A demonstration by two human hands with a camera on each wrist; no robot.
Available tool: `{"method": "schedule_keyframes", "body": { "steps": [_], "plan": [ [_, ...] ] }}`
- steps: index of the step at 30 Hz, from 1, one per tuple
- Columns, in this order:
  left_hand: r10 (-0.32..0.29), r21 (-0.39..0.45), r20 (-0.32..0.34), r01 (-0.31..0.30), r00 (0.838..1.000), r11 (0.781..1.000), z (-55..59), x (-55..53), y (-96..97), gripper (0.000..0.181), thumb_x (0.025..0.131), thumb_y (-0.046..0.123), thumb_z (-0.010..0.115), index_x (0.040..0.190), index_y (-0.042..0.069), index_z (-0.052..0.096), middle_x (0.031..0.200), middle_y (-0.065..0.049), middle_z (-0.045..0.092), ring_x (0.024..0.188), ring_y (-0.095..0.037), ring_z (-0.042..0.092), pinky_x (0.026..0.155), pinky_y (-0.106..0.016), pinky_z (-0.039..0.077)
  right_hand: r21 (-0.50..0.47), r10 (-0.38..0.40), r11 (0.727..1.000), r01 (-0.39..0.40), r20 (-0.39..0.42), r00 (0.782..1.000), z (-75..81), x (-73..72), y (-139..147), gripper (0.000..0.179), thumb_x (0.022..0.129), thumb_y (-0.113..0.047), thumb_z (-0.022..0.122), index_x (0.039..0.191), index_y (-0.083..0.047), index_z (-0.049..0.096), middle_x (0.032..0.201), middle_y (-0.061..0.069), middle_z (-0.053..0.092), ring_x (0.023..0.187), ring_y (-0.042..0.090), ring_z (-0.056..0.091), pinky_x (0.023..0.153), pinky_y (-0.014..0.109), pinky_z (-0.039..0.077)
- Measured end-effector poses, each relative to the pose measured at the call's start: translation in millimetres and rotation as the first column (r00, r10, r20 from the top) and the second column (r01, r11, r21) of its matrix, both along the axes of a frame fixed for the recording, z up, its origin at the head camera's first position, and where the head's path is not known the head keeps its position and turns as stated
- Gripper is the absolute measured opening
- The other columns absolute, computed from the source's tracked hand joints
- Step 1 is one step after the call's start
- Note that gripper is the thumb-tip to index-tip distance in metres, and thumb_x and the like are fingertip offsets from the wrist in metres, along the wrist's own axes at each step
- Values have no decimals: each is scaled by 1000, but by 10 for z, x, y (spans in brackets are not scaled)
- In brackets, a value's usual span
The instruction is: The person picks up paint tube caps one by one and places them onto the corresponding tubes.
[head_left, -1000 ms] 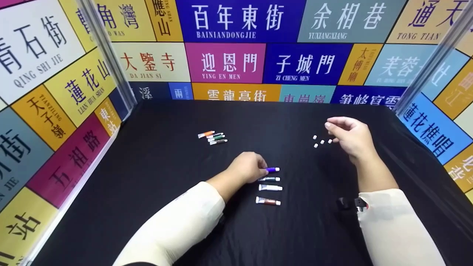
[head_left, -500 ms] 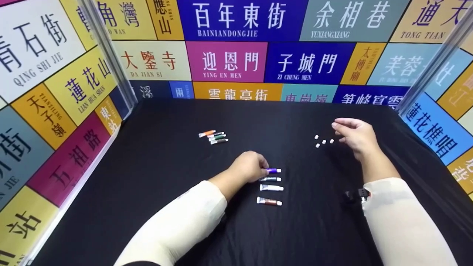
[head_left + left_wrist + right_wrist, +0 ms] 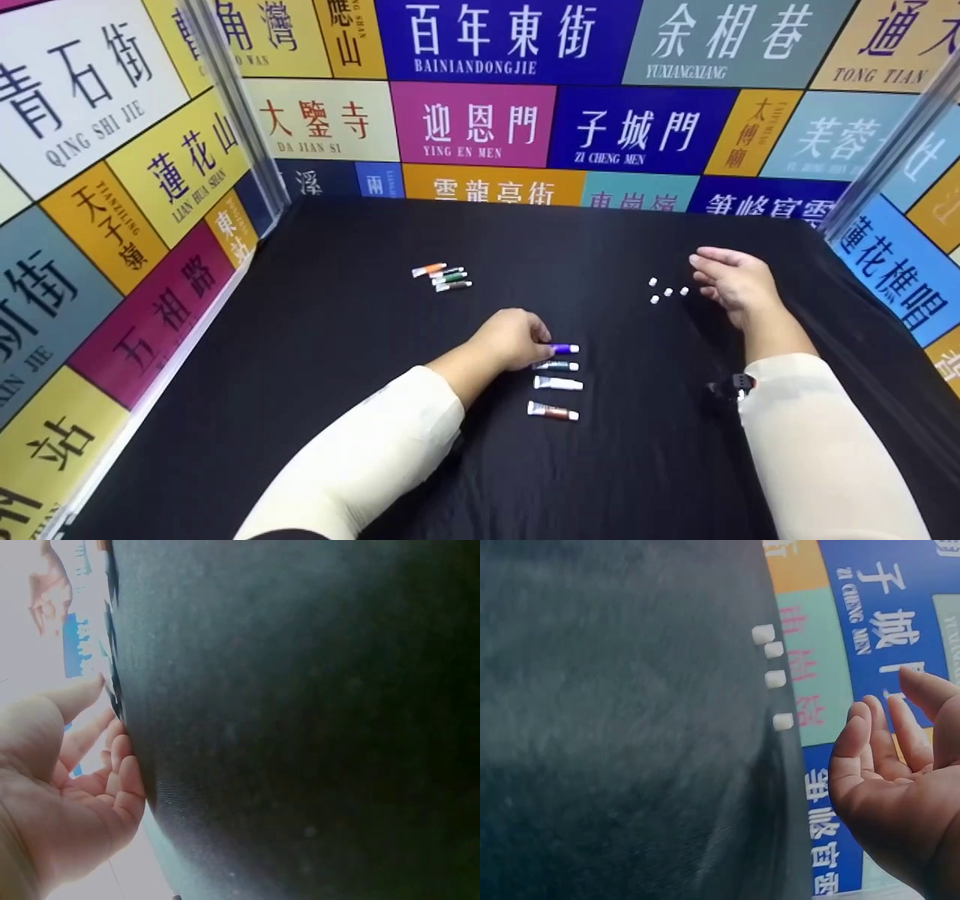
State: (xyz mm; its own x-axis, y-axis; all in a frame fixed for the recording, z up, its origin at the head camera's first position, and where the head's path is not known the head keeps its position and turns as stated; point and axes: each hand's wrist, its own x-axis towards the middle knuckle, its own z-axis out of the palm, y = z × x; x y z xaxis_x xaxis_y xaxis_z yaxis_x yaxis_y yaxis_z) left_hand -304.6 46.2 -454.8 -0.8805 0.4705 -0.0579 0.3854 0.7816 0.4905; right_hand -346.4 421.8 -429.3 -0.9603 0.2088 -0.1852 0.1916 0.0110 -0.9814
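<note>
My left hand (image 3: 516,339) pinches the left end of a purple paint tube (image 3: 564,349) lying on the black cloth. Below that tube, a dark green paint tube (image 3: 561,367), a white one (image 3: 559,383) and a brown one (image 3: 553,411) lie in a column, their white ends pointing right. In the left wrist view the thumb and fingertips (image 3: 105,682) meet at the tubes' edge-on row. My right hand (image 3: 739,289) hovers near several small white pieces (image 3: 668,292), fingers loosely bent and holding nothing. The right wrist view shows these white pieces (image 3: 775,679) beside the hand (image 3: 900,772).
Farther back on the left, a small cluster of paint tubes lies together, with an orange one (image 3: 429,270) and a green one (image 3: 450,278) among them. Black cloth (image 3: 637,465) covers the table. Panels with printed characters (image 3: 472,124) stand behind and at both sides.
My right hand has drawn slightly right, away from the white pieces, and its thumb and fingers have loosened. The left hand stays at the purple paint tube. The head view has shifted a little.
</note>
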Motion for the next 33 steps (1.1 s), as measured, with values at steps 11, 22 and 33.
{"method": "schedule_keyframes", "body": {
  "steps": [11, 22, 33],
  "plan": [
    [-14, -18, -3, 14, 1000, 1000, -20, -5, 31, 24, 96, 34, 78, 111, 16, 84, 102, 1, 83, 99, -17, 70, 98, -31, 56, -36, 47, 998, -45, 60, 997, -136, -1, 119, 24, 95, -16, 82, 112, -20, 66, 90, -17, 79, 81, 2, 72, 73, 20, 61],
    [-7, 1, 27, 7, 1000, 1000, -17, -29, 6, 24, 97, 33, 77, 112, 16, 84, 106, 0, 83, 100, -18, 71, 97, -31, 56, 299, 104, 943, -144, 148, 984, -310, -152, 216, 57, 100, -23, 76, 150, -5, 53, 84, -29, 73, 79, -1, 66, 75, 17, 56],
    [0, 10, 43, 0, 999, 1000, 13, -31, -37, 24, 96, 34, 77, 111, 16, 84, 105, 1, 83, 99, -18, 71, 97, -32, 56, 484, 156, 852, -201, 131, 979, -377, -191, 213, 63, 96, -20, 80, 150, 3, 57, 90, -33, 69, 83, -11, 63, 79, 9, 54]
  ]
}}
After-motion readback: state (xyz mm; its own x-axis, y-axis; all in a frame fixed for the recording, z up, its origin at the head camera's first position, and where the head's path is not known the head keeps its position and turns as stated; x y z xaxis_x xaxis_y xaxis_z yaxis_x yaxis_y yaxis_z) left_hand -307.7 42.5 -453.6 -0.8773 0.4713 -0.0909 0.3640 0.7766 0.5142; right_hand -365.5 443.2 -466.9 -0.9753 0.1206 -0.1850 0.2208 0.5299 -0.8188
